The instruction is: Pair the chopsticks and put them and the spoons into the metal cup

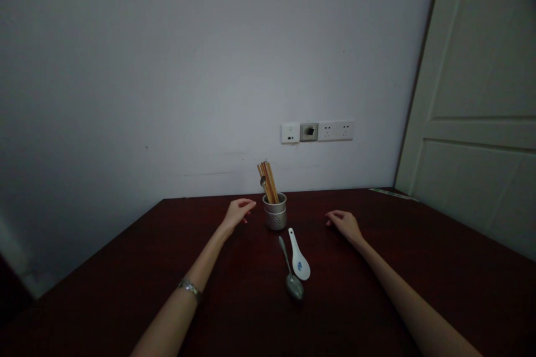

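Note:
A grey metal utensil holder (276, 216) with small holes stands upright on the table. Several wooden chopsticks (268, 181) lean to the left inside it, together with a small spoon (263, 181). Left of the holder, close but apart from it, is my left hand (239, 212), empty with its fingers loosely bent and apart. My right hand (345, 225) is over to the right, near the tabletop, its fingers relaxed and holding nothing. Between my forearms lie a white soup spoon (301, 265) with a blue pattern and a metal spoon (295, 286), side by side.
The dark red table (234, 307) meets a pale wall (209, 67) at its back edge. Wall sockets (335, 130) sit above the table. A pale panelled door (481, 89) stands at the right, and a thin flat strip (393, 194) lies at the far right corner.

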Demonstrator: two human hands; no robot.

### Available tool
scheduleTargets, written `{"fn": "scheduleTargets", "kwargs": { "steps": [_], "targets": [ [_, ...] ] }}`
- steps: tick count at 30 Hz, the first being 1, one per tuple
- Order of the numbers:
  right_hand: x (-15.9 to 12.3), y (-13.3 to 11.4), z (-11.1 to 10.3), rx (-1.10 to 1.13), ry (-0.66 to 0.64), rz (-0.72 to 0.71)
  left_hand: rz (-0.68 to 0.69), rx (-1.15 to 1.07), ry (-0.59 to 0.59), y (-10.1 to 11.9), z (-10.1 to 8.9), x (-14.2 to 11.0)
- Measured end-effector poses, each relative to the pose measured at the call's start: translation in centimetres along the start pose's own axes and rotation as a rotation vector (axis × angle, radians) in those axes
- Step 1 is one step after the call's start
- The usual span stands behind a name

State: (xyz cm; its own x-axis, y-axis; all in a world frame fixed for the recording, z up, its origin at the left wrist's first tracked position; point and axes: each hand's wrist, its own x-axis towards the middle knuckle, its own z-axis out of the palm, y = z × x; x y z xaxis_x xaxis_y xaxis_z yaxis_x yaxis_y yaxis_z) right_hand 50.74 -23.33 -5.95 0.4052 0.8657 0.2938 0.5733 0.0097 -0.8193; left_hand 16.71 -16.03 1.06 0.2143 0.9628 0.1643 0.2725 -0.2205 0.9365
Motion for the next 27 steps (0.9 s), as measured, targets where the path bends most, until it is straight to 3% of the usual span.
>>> {"fn": "scheduleTargets", "kwargs": {
  "steps": [6, 8, 12, 16, 21, 27],
  "targets": [
    [0.1, 0.1, 0.1, -0.023, 0.004, -0.014, 0.016, 0.091, -0.052, -0.2, -0.7, 0.0],
    [0.0, 0.1, 0.0, -0.032, 0.008, -0.015, -0.001, 0.160, -0.189, 0.0, -0.8, -0.3],
    [-0.1, 0.0, 0.0, -0.040, -0.001, -0.011, -0.082, 0.302, -0.613, 1.4, -0.2, -1.7],
    [-0.1, 0.0, 0.0, -0.026, -0.011, -0.001, -0.162, 0.381, -0.824, 2.3, 2.1, -3.2],
    [-0.3, -0.2, -0.1, -0.011, -0.005, -0.017, -0.188, 0.393, -0.833, 1.9, 4.9, -4.3],
    [-0.4, -0.4, -0.2, -0.007, -0.011, -0.010, -0.269, 0.480, -0.840, 2.3, 6.5, -5.5]
  ]
}}
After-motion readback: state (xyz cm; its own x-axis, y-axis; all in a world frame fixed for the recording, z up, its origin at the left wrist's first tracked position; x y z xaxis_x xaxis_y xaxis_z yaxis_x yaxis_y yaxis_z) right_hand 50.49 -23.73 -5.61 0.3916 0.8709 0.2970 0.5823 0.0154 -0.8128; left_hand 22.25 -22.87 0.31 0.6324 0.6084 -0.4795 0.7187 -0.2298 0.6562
